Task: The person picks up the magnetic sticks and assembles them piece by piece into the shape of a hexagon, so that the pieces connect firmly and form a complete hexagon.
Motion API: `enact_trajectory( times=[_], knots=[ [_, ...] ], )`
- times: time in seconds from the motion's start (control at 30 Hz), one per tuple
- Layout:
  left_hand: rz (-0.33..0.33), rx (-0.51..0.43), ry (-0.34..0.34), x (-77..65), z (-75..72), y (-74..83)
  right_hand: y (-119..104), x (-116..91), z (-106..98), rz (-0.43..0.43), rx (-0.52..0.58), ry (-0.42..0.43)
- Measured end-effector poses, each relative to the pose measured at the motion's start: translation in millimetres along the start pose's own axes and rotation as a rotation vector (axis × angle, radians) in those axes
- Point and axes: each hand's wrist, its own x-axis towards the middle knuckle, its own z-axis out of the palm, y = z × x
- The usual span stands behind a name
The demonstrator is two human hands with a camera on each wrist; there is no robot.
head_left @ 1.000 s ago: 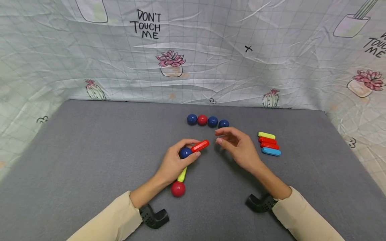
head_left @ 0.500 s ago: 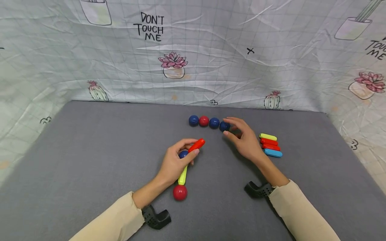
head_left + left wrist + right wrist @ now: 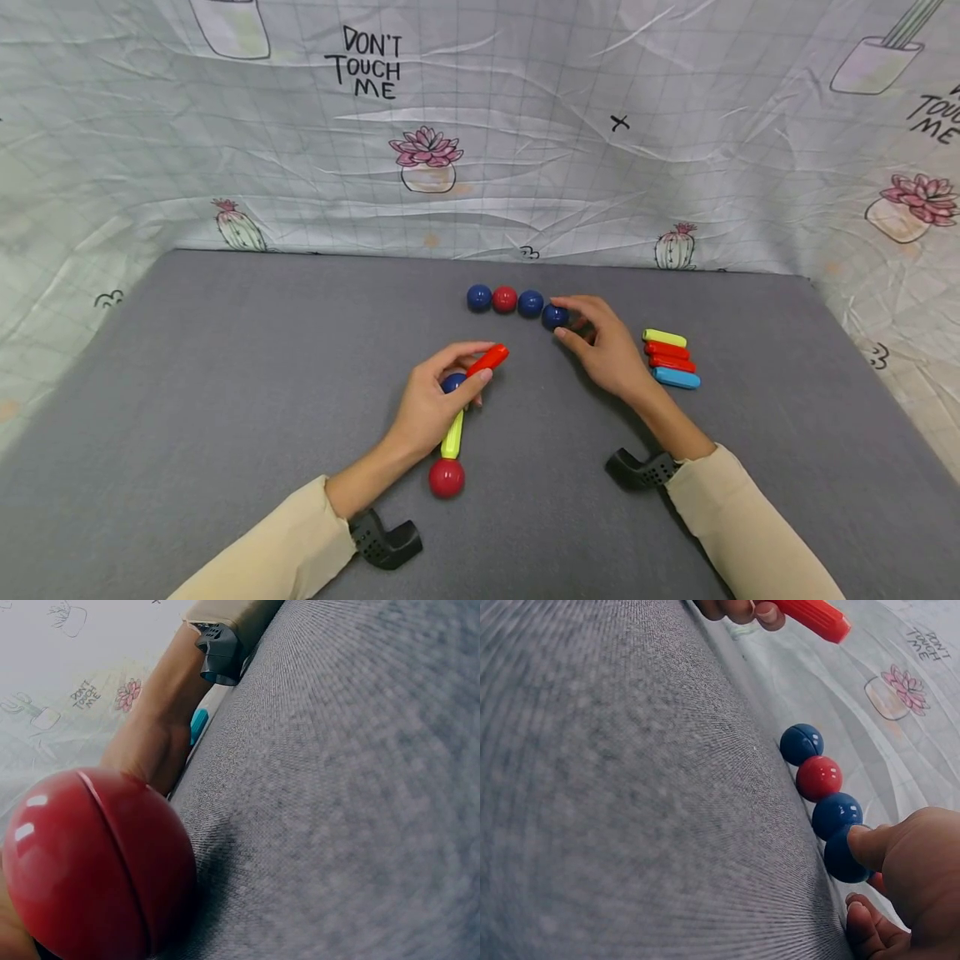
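Observation:
My left hand (image 3: 429, 402) grips a ball-and-stick piece around its blue ball (image 3: 453, 382). A red stick (image 3: 489, 359) points up and right between thumb and fingers. From that ball a yellow stick (image 3: 452, 437) runs toward me to a red ball (image 3: 446, 478), which looms large in the left wrist view. At the near right end of a row of balls, my right hand (image 3: 611, 354) pinches a dark blue ball (image 3: 553, 317) between thumb and fingers. The right wrist view shows the thumb on this ball, close beside its neighbour.
The row continues left with a blue ball (image 3: 530, 303), a red ball (image 3: 505, 299) and another blue ball (image 3: 479, 297). Right of my right hand lie a yellow stick (image 3: 664, 337), two red sticks (image 3: 670, 350) and a blue stick (image 3: 677, 378). A printed cloth (image 3: 525, 192) rises behind the grey table (image 3: 300, 333).
My right hand has moved away from the left hand to the row's end ball and taken hold of it; the ball has shifted slightly toward me. The red stick in my left hand has tilted a little.

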Motion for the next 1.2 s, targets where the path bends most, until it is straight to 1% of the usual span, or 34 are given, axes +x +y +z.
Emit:
enact_trajectory(
  times=[0.33,0.7,0.9,1.07,1.2],
  knots=[
    [0.017,0.026,0.005,-0.2,-0.3,0.4,-1.8,-0.6,0.2,0.031,0.001,0.033],
    [0.035,0.040,0.003,-0.7,-0.1,-0.3,-2.6,-1.4,1.0,0.066,-0.017,0.010],
    [0.043,0.048,0.002,-0.9,0.3,0.0,-2.6,-1.3,1.5,0.065,-0.022,0.025],
    [0.038,0.041,-0.001,-0.8,0.3,0.3,-4.6,-1.3,2.0,0.063,0.043,0.055],
    [0.029,0.046,-0.005,-0.8,0.3,1.2,-8.2,-1.6,2.4,0.063,0.107,0.056]
  ],
)
